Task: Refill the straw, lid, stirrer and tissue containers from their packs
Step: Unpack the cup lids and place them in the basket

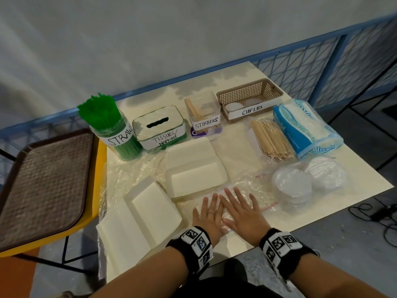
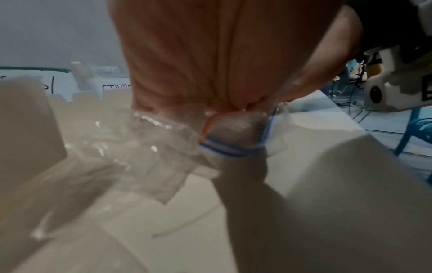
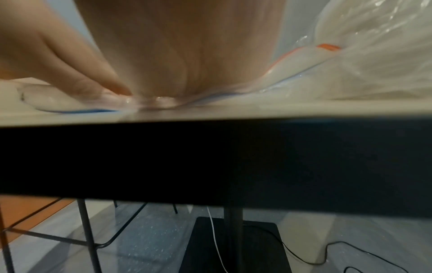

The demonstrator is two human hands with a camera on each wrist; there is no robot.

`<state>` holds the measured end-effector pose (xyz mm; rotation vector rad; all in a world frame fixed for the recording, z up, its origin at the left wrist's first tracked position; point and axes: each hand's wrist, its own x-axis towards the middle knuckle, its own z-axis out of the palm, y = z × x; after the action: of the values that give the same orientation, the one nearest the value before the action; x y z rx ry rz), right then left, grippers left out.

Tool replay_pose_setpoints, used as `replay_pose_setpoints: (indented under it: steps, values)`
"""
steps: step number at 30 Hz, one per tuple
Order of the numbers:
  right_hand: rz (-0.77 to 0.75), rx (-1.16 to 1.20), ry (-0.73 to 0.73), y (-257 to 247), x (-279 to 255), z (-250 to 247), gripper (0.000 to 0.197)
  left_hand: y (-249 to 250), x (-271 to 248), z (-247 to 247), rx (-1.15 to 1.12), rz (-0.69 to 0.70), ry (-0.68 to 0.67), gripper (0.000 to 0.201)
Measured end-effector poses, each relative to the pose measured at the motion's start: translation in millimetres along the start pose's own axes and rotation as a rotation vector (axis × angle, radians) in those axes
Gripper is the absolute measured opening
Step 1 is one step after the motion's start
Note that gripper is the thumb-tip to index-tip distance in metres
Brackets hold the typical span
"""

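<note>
Both my hands lie flat, side by side, on a clear empty zip bag (image 1: 255, 188) near the table's front edge. The left hand (image 1: 209, 209) and the right hand (image 1: 238, 204) have straight fingers pressing the plastic down. In the left wrist view the left hand (image 2: 187, 55) presses the zip bag (image 2: 163, 144). In the right wrist view the right hand (image 3: 175, 55) does the same. Along the back stand a straw jar (image 1: 113, 130) full of green straws, a tissue box (image 1: 159, 127), a stirrer container (image 1: 204, 114) and a cup-lid basket (image 1: 247, 93).
At the right lie a stirrer pack (image 1: 272, 138), a blue tissue pack (image 1: 305, 127) and a bagged lid pack (image 1: 294, 188). White napkin stacks (image 1: 193, 168) sit at centre and front left. A brown tray (image 1: 40, 183) rests on a yellow surface at the left.
</note>
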<state>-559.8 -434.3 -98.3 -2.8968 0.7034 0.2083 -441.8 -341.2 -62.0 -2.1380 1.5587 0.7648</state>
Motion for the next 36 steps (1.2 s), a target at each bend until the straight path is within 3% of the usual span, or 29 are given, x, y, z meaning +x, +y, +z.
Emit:
replay_pose_setpoints:
  steps: [3, 5, 7, 10, 14, 19, 25, 31, 34, 36]
  values:
    - [0.035, 0.048, 0.000, -2.4, 7.9, -0.5, 0.065, -6.8, 6.0, 4.1, -0.052, -0.017, 0.094, 0.083]
    - [0.046, 0.068, -0.005, -4.6, 12.0, -0.3, 0.063, -9.0, 8.4, 11.3, -0.060, -0.037, 0.313, 0.082]
    - [0.053, 0.075, -0.014, -6.8, 15.3, -0.8, 0.061, -7.3, 12.6, 20.5, -0.193, -0.104, 0.413, 0.082]
    - [0.086, 0.080, -0.054, -4.3, 17.1, -2.7, 0.060, -7.5, 23.7, 35.8, -0.218, -0.129, 0.483, 0.080]
    - [0.172, 0.095, -0.062, 5.6, 12.9, -12.1, 0.062, -11.4, 22.6, 38.5, -0.218, -0.120, 0.453, 0.082]
    - [0.165, 0.134, -0.090, 24.8, 6.6, -16.2, 0.086, -20.4, 16.9, 38.2, -0.250, -0.101, 0.384, 0.084]
    - [0.270, 0.201, -0.096, 36.0, 6.7, -21.3, 0.101, -24.3, -4.2, 21.9, -0.278, 0.038, 0.195, 0.082]
    - [0.296, 0.228, -0.096, 35.0, 5.1, -27.4, 0.101, -28.0, -14.7, 13.3, -0.259, 0.040, 0.132, 0.105]
    - [0.318, 0.219, -0.118, 33.5, 7.0, -30.5, 0.102, -25.4, -18.2, 1.5, -0.216, 0.012, 0.083, 0.083]
    - [0.323, 0.214, -0.126, 32.0, 8.6, -31.6, 0.089, -19.3, -17.7, -13.8, -0.195, -0.049, 0.057, 0.063]
